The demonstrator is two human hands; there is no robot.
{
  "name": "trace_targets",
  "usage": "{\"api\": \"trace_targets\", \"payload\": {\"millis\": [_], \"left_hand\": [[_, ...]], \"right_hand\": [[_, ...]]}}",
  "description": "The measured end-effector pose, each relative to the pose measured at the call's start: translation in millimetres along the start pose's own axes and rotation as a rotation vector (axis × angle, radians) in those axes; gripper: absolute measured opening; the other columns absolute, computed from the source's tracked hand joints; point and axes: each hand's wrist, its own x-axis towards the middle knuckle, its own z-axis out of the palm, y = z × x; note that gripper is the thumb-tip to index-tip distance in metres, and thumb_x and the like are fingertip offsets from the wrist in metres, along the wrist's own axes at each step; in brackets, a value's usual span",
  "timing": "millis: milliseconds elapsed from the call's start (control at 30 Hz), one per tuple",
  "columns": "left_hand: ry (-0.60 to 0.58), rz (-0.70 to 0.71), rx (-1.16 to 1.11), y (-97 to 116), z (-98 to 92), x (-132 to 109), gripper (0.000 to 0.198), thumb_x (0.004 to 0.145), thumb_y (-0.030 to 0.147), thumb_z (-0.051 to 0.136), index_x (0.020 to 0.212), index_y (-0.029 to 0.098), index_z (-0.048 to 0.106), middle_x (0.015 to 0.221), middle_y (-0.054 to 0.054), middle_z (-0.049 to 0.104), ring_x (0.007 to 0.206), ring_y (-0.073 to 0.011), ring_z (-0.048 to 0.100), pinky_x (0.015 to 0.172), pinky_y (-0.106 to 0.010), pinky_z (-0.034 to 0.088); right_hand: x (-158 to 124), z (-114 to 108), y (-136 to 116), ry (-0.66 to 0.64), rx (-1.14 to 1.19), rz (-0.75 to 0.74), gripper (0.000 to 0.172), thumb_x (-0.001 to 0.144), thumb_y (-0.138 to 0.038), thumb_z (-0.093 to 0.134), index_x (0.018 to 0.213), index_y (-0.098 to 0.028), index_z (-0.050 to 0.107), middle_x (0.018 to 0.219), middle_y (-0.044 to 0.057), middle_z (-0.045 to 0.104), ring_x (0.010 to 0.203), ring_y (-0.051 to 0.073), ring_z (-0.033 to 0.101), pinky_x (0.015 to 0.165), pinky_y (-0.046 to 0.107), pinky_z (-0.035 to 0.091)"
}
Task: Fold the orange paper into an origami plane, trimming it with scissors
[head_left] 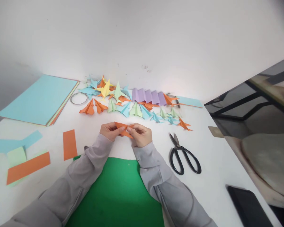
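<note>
Between my two hands is a small piece of folded orange paper [119,125], raised in front of me over the table. My left hand [110,130] pinches its left side with thumb and fingers. On the other side my right hand [140,134] is closed on the same paper, thumb near the middle fold. The fingers hide part of the folds. Beyond the hands lie folded paper shapes, among them an orange pair [94,107], a yellow one [105,89] and a light green one [118,92]. A green mat [123,189] lies below my forearms.
Open black-handled scissors [180,151] lie to the right, with a black phone [248,205] nearer me. Coloured sheets [40,99] are stacked at the far left. Orange strips [70,145] and blue strips [4,145] lie on the left. Pleated purple paper [148,96] stands by the wall.
</note>
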Motion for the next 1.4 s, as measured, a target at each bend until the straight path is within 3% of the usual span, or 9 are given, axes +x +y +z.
{"api": "trace_targets", "payload": {"millis": [100,267,467,733,1067,1400], "left_hand": [[0.003,0.032,0.019,-2.3,0.7,-0.7,0.018,0.051,0.027,0.078,0.062,0.015,0.071,0.056,-0.002,0.066,0.048,-0.0104,0.056,0.047,-0.023,0.049],[-0.004,0.029,0.014,-2.0,1.2,-2.1,0.017,0.050,0.025,0.078,0.062,0.015,0.071,0.055,-0.002,0.066,0.048,-0.0113,0.057,0.047,-0.024,0.048],[-0.026,-0.070,-0.042,2.3,2.2,-3.9,0.020,0.050,0.029,0.079,0.060,0.014,0.070,0.050,-0.001,0.063,0.044,-0.0104,0.054,0.044,-0.023,0.045],[-0.026,-0.080,-0.025,0.2,2.2,-2.8,0.026,0.045,0.025,0.081,0.065,0.013,0.070,0.056,-0.003,0.066,0.047,-0.0111,0.056,0.043,-0.022,0.043],[-0.035,-0.109,-0.036,4.1,2.8,-3.2,0.018,0.046,0.021,0.079,0.060,0.014,0.068,0.044,0.002,0.058,0.042,-0.0094,0.051,0.044,-0.022,0.041],[-0.022,-0.128,-0.036,4.0,2.1,-2.9,0.018,0.047,0.018,0.078,0.063,0.013,0.070,0.051,0.000,0.063,0.045,-0.0106,0.054,0.045,-0.023,0.041]], "right_hand": [[-0.1,-0.1,-1.8,0.039,0.035,0.090,0.021,0.055,-0.033,0.077,0.061,-0.018,0.064,0.057,0.000,0.063,0.050,0.011,0.054,0.050,0.026,0.045],[0.5,0.0,-4.5,0.048,0.076,0.152,0.025,0.052,-0.035,0.079,0.063,-0.018,0.064,0.055,-0.001,0.063,0.050,0.011,0.056,0.052,0.027,0.049],[1.7,-0.6,-3.8,0.031,0.099,0.163,0.028,0.051,-0.037,0.079,0.063,-0.018,0.062,0.053,-0.002,0.062,0.049,0.011,0.056,0.052,0.026,0.049],[1.1,1.5,-6.2,0.075,0.122,0.183,0.032,0.045,-0.036,0.082,0.058,-0.018,0.059,0.052,-0.003,0.060,0.046,0.010,0.054,0.048,0.025,0.048],[3.5,-3.0,-5.3,0.014,0.147,0.201,0.025,0.053,-0.034,0.077,0.067,-0.018,0.064,0.052,-0.001,0.064,0.046,0.011,0.058,0.049,0.025,0.049],[1.9,-0.2,-2.7,0.043,0.190,0.194,0.021,0.052,-0.028,0.078,0.066,-0.018,0.065,0.050,-0.002,0.064,0.046,0.010,0.057,0.049,0.024,0.047]]}}
